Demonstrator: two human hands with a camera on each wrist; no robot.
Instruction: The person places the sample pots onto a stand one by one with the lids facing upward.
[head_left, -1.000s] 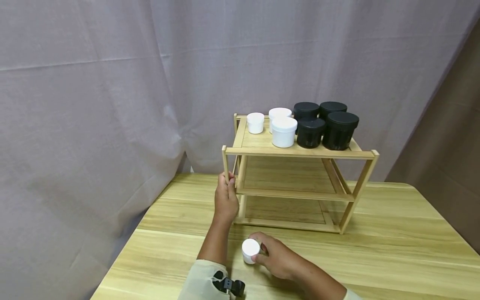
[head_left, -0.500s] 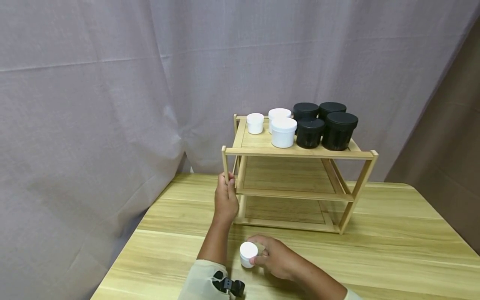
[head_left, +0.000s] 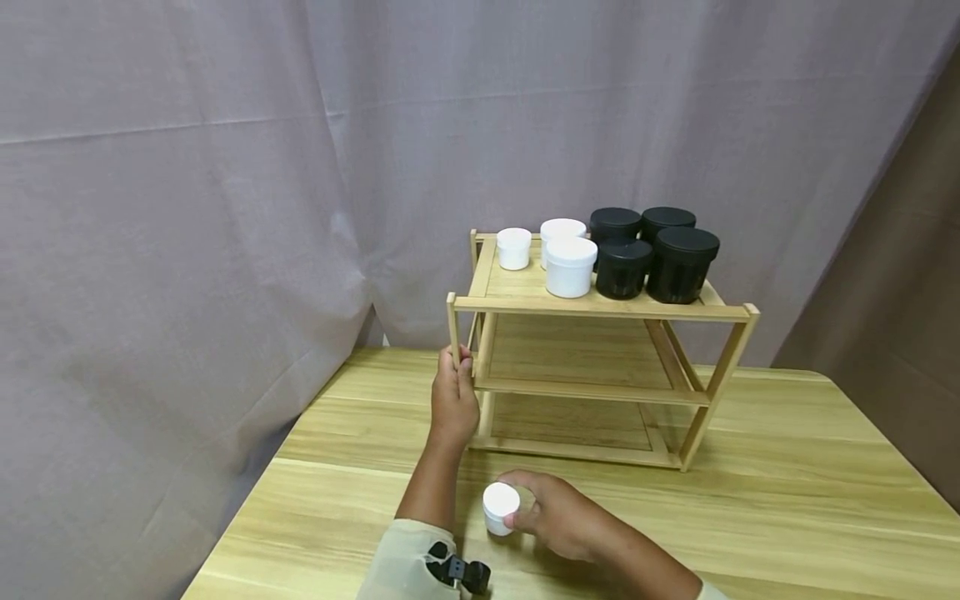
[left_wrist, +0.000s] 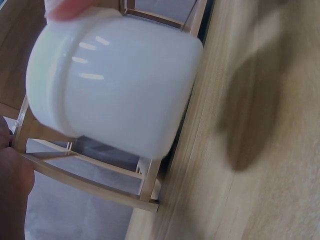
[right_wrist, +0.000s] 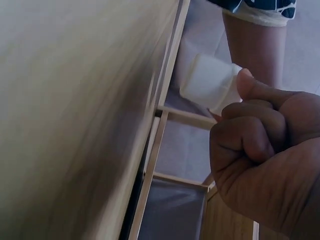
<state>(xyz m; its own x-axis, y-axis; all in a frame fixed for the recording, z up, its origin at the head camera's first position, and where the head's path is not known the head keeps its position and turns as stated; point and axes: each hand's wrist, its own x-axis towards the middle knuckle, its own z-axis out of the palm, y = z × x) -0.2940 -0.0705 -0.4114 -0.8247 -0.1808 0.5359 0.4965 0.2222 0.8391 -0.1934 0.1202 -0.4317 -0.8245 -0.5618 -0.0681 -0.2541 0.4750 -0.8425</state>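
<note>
My right hand [head_left: 558, 515] pinches a small white lidded jar [head_left: 501, 510] between thumb and fingers, in front of the wooden rack [head_left: 592, 390]. In the left wrist view the white jar [left_wrist: 125, 82] looms close, raised over the tabletop with its shadow falling apart from it. The right wrist view has the thumb on the jar [right_wrist: 206, 82] and the other fingers of the right hand [right_wrist: 265, 145] curled. My left hand [head_left: 454, 400] grips the rack's front left post; part of that hand [left_wrist: 15, 187] shows at the left wrist view's edge.
On the rack's top tier stand a small white jar [head_left: 513, 250], two larger white jars, one in front [head_left: 570, 268], and several black jars, one at the front right [head_left: 681, 267]. The wooden table [head_left: 810, 483] lies beneath, with a grey curtain [head_left: 225, 208] behind.
The small white jar and my right hand have shifted very slightly toward me. My left hand stays on the post, and the jars on the rack keep their places.
</note>
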